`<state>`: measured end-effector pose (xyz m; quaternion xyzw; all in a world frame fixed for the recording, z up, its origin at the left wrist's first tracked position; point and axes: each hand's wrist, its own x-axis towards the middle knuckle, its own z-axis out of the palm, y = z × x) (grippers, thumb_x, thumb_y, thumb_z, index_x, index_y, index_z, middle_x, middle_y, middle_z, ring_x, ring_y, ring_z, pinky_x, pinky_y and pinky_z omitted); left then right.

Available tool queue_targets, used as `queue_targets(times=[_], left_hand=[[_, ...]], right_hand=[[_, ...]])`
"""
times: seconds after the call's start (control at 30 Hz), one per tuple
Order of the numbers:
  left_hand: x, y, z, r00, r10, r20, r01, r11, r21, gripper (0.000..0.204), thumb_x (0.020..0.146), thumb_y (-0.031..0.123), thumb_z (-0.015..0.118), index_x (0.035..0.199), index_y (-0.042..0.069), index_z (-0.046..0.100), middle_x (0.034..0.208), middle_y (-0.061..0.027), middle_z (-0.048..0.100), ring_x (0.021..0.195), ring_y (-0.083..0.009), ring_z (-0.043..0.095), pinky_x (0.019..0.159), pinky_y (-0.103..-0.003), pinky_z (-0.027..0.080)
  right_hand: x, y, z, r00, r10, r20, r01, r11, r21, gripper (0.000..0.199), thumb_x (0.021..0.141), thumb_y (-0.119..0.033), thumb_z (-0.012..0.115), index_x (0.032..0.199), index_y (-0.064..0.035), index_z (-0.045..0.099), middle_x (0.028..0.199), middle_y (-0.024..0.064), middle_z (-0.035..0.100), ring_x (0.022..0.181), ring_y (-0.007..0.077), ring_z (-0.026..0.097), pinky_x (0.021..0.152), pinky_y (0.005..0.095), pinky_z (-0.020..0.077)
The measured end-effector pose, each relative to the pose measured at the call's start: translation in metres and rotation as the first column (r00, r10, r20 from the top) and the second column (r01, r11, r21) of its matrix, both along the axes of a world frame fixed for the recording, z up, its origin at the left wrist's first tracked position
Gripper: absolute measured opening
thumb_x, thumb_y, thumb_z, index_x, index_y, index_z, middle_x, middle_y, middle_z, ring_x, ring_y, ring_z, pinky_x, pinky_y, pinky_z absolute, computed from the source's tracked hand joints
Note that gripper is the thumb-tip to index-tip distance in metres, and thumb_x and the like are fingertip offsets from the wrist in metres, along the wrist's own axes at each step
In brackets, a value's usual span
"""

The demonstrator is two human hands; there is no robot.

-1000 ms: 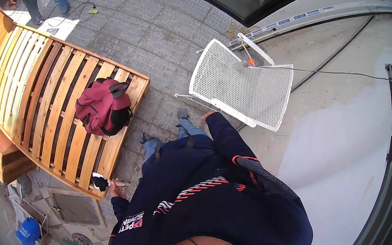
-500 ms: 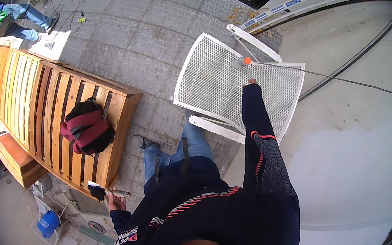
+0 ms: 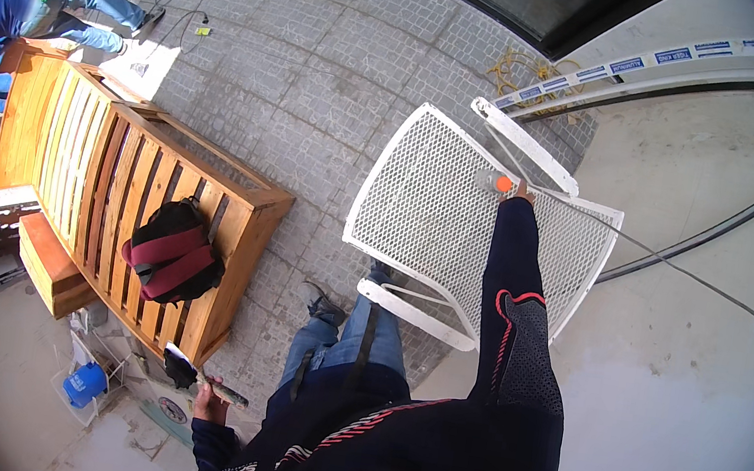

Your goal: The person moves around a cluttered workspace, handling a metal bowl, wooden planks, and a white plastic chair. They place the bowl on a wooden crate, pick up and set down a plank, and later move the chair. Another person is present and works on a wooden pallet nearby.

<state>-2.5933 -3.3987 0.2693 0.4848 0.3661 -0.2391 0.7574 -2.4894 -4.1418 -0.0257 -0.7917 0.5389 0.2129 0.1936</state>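
Note:
My left hand (image 3: 212,402) is closed around the mottled handle of a flat hand tool (image 3: 181,368). The tool has a dark head with a pale edge, and its exact kind is unclear. My right arm stretches out over a white metal mesh chair (image 3: 431,190). There my right hand (image 3: 523,194) is right beside the orange cap of a clear bottle (image 3: 502,184) on the mesh. One finger points outward; the others are mostly hidden, and I cannot tell whether they touch the cap. A thin grey cable (image 3: 653,258) runs from near this hand across the chair.
A slatted wooden bench (image 3: 117,199) at left carries a black and maroon backpack (image 3: 174,250). Another person (image 3: 12,20) bends over at far left. A blue bucket (image 3: 85,384) stands lower left. Yellow cord (image 3: 516,72) and long white profiles (image 3: 652,64) lie beyond the chair. Black tubing (image 3: 724,231) lies at right.
My right hand has moved outward to the bottle's cap; before, it was short of it. My view has shifted, and the left hand still grips the tool.

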Motion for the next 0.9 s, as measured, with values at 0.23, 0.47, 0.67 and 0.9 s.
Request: queue_targets(times=[0.23,0.47,0.67,0.9], left_hand=[[-0.010,-0.017,0.004,0.992,-0.032,-0.119,0.046,0.992,0.117,0.028,0.075,0.029,0.064,0.097,0.016,0.053,0.096,-0.0015,0.057,0.085,-0.0148,0.053,0.070,-0.033,0.043],[-0.002,-0.024,-0.020,0.985,-0.053,-0.163,0.069,0.993,0.093,0.026,0.076,0.028,0.064,0.096,0.014,0.053,0.094,-0.0029,0.058,0.083,-0.0162,0.054,0.071,-0.038,0.044],[0.034,-0.044,-0.042,0.967,-0.106,-0.230,0.131,0.986,0.100,0.026,0.076,0.028,0.063,0.096,0.014,0.053,0.094,-0.0030,0.058,0.083,-0.0163,0.054,0.071,-0.037,0.044],[0.048,-0.053,-0.047,0.960,-0.125,-0.251,0.154,0.983,0.101,0.027,0.077,0.028,0.063,0.097,0.014,0.052,0.094,-0.0030,0.058,0.083,-0.0165,0.054,0.071,-0.037,0.044]], right_hand=[[0.004,0.009,-0.043,0.998,-0.024,-0.066,0.024,1.000,0.003,0.080,0.069,-0.028,0.068,0.133,-0.0178,0.021,0.130,0.0186,0.030,0.117,0.0334,0.038,0.088,0.0439,0.0421],[0.001,-0.004,-0.010,0.997,-0.071,0.002,0.070,0.990,0.123,0.098,0.059,-0.025,0.076,0.136,-0.0202,0.016,0.134,0.0218,0.026,0.124,0.0368,0.027,0.100,0.0415,0.0305],[0.007,-0.023,-0.067,0.998,0.051,-0.033,-0.048,0.995,0.087,0.085,0.059,-0.024,0.075,0.131,-0.0162,0.029,0.115,0.0185,0.049,0.106,0.0350,0.048,0.087,0.0388,0.0434],[0.015,-0.030,-0.115,0.992,0.094,-0.085,-0.078,0.981,0.176,0.037,0.082,-0.027,0.045,0.116,-0.0116,0.049,0.118,0.0170,0.048,0.110,0.0304,0.047,0.090,0.0436,0.0389]])
